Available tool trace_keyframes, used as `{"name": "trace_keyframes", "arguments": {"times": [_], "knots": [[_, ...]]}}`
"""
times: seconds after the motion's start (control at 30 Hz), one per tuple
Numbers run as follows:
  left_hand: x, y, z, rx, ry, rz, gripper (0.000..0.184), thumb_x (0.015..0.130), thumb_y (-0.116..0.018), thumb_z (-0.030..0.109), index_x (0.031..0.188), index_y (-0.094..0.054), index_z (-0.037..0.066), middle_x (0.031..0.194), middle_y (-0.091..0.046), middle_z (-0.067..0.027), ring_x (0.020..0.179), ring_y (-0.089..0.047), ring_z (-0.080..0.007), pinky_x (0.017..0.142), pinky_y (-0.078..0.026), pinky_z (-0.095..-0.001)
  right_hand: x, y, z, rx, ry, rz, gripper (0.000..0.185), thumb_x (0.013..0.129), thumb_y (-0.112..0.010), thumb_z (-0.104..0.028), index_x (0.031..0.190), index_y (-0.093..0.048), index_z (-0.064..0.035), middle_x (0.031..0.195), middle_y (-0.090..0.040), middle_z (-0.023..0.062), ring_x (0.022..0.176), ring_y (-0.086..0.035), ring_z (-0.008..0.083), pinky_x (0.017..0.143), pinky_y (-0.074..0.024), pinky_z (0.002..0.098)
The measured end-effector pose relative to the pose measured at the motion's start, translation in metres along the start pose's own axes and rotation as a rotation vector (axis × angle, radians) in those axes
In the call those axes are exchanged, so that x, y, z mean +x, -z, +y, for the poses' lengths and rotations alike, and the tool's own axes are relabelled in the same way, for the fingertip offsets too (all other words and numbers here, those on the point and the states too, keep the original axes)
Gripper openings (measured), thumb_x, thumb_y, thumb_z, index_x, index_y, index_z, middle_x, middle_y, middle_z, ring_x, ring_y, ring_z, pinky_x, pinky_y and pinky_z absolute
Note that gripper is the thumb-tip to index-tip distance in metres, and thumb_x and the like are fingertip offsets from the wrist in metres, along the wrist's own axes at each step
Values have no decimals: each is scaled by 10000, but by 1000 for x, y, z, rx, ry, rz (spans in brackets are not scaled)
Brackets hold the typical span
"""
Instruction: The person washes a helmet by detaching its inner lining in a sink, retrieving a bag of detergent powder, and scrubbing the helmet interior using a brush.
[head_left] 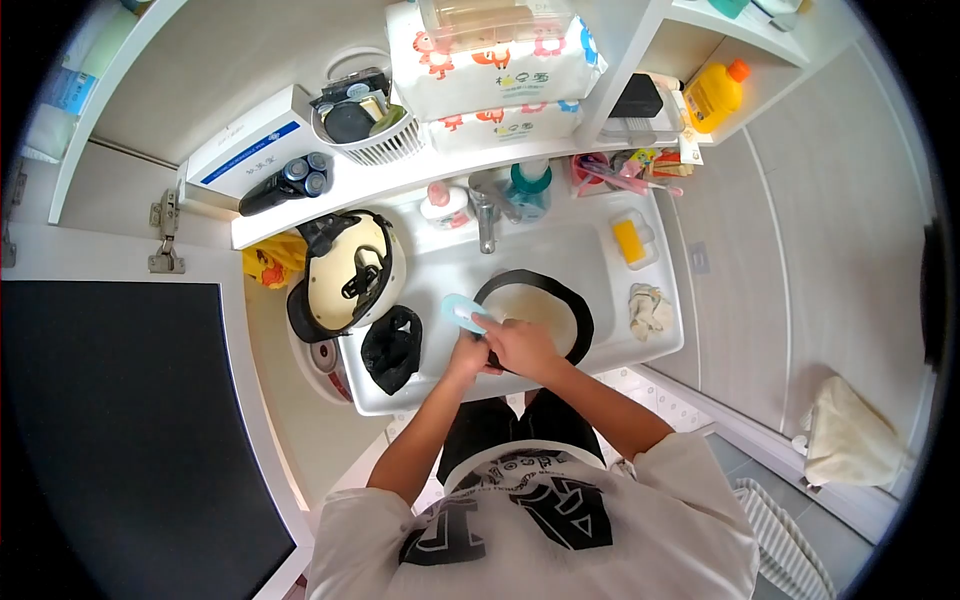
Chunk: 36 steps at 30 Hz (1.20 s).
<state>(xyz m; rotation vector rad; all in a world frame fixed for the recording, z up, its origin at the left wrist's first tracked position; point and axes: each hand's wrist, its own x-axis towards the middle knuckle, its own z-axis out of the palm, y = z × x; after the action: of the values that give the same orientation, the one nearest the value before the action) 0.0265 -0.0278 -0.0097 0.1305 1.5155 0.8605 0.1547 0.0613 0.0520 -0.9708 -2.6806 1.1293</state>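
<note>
In the head view, a round cream piece with a wide black rim (577,308) lies tilted in the white sink (430,272). My right hand (524,347) is closed at its near left edge, the index finger stretched onto a light-blue oval piece, perhaps a small brush (459,308). Close beside it, my left hand (468,354) is closed at the black rim; its fingertips are partly hidden. To the left sits a cream helmet (326,275) with black straps, turned inside up. A black cloth-like item (392,350) rests on the sink's left edge.
A faucet (485,225) stands behind the sink between a pump bottle (445,206) and a teal-topped bottle (531,188). At right are a yellow sponge (629,241) and a crumpled cloth (649,311). A loaded shelf (400,180) overhangs the back; an open cabinet door (120,430) flanks the left.
</note>
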Motion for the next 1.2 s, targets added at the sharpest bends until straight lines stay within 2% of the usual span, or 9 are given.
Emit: {"name": "trace_keyframes", "arguments": {"times": [0.07, 0.23, 0.37, 0.53, 0.63, 0.77, 0.87, 1.07, 1.2], "knots": [[-12, -10, 12, 24, -20, 93, 810, 909, -485, 37, 1569, -62, 237, 1401, -478, -190, 896, -684, -347, 559, -638, -447, 7, 4, 9, -104, -44, 12, 469, 928, -589, -218, 1394, -576, -266, 747, -634, 130, 693, -655, 332, 619, -496, 467], [-25, -14, 27, 107, -99, 103, 815, 918, -490, 13, 1570, -70, 264, 1384, -482, -285, 814, -698, -396, 554, -644, -425, 25, 37, 35, -311, -216, 85, 523, 915, -553, -221, 1434, -524, -281, 763, -640, 102, 643, -655, 309, 551, -513, 445], [-33, -19, 35, 205, -139, 193, 826, 916, -494, 4, 1569, -60, 262, 1345, -520, -293, 748, -703, -397, 557, -644, -410, 15, 33, 3, -375, -131, 77, 558, 868, -559, -173, 1418, -546, -265, 756, -642, 100, 619, -660, 283, 522, -509, 434], [-7, -2, -1, 82, -132, 204, 841, 917, -493, 1, 1567, -37, 278, 1423, -461, -270, 869, -701, -405, 541, -642, -411, 5, 19, -15, -257, -27, -182, 583, 920, -544, -216, 1492, -446, -263, 863, -654, 133, 722, -683, 296, 604, -523, 457], [-16, 2, 4, 44, -131, 168, 834, 921, -475, 6, 1569, -26, 276, 1455, -427, -246, 924, -689, -406, 538, -639, -423, 10, 25, 9, -343, -93, -39, 562, 887, -564, -213, 1440, -518, -303, 799, -662, 111, 648, -680, 305, 539, -523, 441], [-23, 14, 13, -11, -58, 142, 803, 928, -452, 28, 1567, -37, 282, 1425, -452, -235, 909, -690, -401, 546, -635, -439, 11, 33, 66, -460, -212, 81, 530, 896, -564, -234, 1417, -531, -330, 824, -682, 109, 674, -693, 304, 574, -547, 457], [-21, 30, 11, -5, 27, 178, 770, 920, -467, 57, 1550, -73, 259, 1358, -503, -225, 845, -700, -384, 547, -627, -442, -3, 43, 105, -471, -353, 1, 443, 918, -553, -244, 1349, -596, -340, 842, -700, 121, 728, -701, 305, 615, -555, 461], [-20, 43, 22, 208, 192, 169, 726, 882, -577, 251, 1494, -199, 155, 1195, -613, -216, 710, -710, -329, 561, -579, -417, -44, 37, 124, -179, -423, -10, 430, 918, -600, -238, 1347, -629, -261, 897, -708, 189, 817, -681, 332, 739, -554, 447], [18, 69, -5, 159, 367, 32, 705, 861, -579, 328, 1459, -271, 119, 1207, -618, -203, 728, -712, -336, 624, -575, -454, -55, 4, 146, 288, -498, 109, 492, 914, -648, -181, 1401, -589, -150, 1014, -725, 150, 877, -657, 234, 817, -520, 352]]}}
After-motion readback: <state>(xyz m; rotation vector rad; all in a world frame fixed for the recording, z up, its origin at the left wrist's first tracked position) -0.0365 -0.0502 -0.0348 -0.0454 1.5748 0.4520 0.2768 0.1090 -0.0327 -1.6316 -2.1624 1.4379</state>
